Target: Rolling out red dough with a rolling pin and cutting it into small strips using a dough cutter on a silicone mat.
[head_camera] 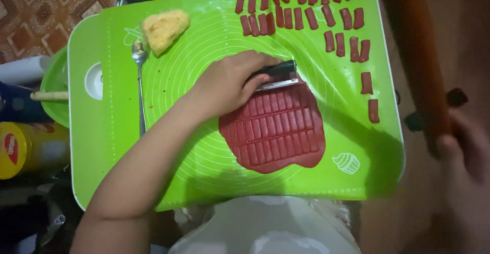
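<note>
On the green mat, a scraper is clasped in the left hand over scored red dough. Many cut pieces are laid far; most dough remains. The blurred right hand's grip cannot be told.

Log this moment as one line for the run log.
left hand: gripping dough cutter | cutter: on scored red dough sheet | right hand: blurred, holding rolling pin | cut pieces: on green mat

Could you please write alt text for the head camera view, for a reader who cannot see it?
The left hand presses a black-handled metal scraper onto a flat sheet of red dough scored into a grid, on a green baking mat. Cut red strips lie along the mat's far edge; the blurred right hand grips an orange rod.
</note>
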